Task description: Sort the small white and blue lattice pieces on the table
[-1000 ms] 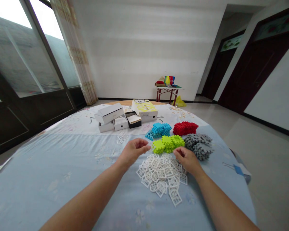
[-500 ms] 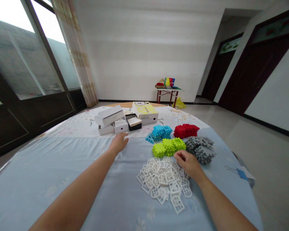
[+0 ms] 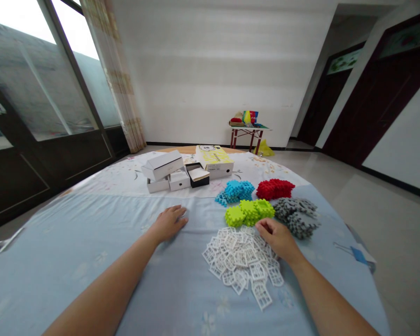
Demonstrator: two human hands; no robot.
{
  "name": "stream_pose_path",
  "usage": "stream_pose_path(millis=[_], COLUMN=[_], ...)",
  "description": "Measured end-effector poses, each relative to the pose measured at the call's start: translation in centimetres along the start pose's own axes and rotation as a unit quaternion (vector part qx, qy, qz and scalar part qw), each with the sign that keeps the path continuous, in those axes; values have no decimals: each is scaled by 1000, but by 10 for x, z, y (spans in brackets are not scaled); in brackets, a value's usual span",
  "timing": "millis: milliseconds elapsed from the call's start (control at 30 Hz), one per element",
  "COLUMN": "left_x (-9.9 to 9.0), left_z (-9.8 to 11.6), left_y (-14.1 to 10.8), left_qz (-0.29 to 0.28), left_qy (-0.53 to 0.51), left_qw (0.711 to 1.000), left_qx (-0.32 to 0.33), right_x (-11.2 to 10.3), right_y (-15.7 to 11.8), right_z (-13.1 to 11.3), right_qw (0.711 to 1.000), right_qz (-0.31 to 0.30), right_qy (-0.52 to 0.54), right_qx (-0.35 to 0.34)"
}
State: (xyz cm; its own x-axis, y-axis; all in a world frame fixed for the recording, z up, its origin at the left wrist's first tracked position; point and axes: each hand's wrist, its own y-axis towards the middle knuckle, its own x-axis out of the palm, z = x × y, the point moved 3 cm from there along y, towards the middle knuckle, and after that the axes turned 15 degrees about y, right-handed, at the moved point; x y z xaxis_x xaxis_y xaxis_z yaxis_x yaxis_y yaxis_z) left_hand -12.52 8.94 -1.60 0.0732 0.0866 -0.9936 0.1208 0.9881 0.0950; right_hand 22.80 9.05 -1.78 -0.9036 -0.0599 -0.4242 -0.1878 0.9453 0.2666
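My left hand [image 3: 170, 223] lies on the light blue tablecloth with its fingers stretched out and nothing in it. My right hand [image 3: 276, 235] is curled at the upper right of a pile of white lattice window pieces [image 3: 238, 254]; its thumb and fingers come together, and what they hold, if anything, is hidden. Just beyond it are stacked lime-green toothed plates [image 3: 248, 211]. Grey toothed plates [image 3: 297, 217] lie close by on the right. Farther back sit blue toothed plates [image 3: 237, 190] and a row of red ones [image 3: 275, 189].
White boxes [image 3: 164, 165], an open black box [image 3: 198, 175] and a yellow-and-white box [image 3: 215, 161] stand at the back of the round table. A blue-tabbed object [image 3: 359, 255] lies at the right edge. A small table [image 3: 248, 128] with items is by the wall.
My left hand has drawn back toward me, away from the boxes, and now rests on the cloth. My right hand stays nearly in place. The view has shifted slightly.
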Motion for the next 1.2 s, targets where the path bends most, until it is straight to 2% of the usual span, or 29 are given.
stream_pose_path(millis=[100, 200, 267, 333, 500, 667, 767, 867, 933, 1000, 1100, 1167, 1200], left_x=[-12, -20, -23, -23, -20, -22, -23, -28, -33, -36, -39, -39, -40], left_z=[-3, -16, -25, -30, -25, -21, -26, -25, -14, 6, 51, 80, 90], left_y=[-13, -16, -15, -15, -18, -22, -24, -23, -22, -22, -23, -23, -23], left_qz=[-2, 18, 46, 58, -5, -49, -57, -34, -17, -15, -28, -60, -73], left_qy=[-79, -138, -130, -99, -21, -23, -45, -95, -164, -257, -416, -497, -510], left_qw=[997, 988, 984, 985, 994, 994, 992, 990, 982, 960, 902, 863, 856], left_qx=[-2, -66, -112, -132, -104, -97, -103, -95, -98, -113, -109, -72, -50], right_x=[0, 0, -1, -2, -3, -3, -4, -4, -4, -3, -3, -3, -3], right_y=[0, 0, -1, -1, 0, -1, -1, -1, -1, -1, -1, 0, 0], right_z=[1, 3, 5, 6, 8, 7, 5, 4, 3, 3, 4, 6, 6], right_qw=[1000, 1000, 1000, 1000, 1000, 1000, 1000, 1000, 1000, 1000, 1000, 1000, 1000], right_qz=[-5, -9, -6, -3, 1, 0, 3, 7, 10, 11, 7, 2, 1], right_qy=[0, 12, 18, 19, 16, 18, 18, 18, 17, 14, 13, 13, 13], right_qx=[-2, 3, 6, 10, 19, 14, 14, 12, 9, 8, 6, 3, 3])
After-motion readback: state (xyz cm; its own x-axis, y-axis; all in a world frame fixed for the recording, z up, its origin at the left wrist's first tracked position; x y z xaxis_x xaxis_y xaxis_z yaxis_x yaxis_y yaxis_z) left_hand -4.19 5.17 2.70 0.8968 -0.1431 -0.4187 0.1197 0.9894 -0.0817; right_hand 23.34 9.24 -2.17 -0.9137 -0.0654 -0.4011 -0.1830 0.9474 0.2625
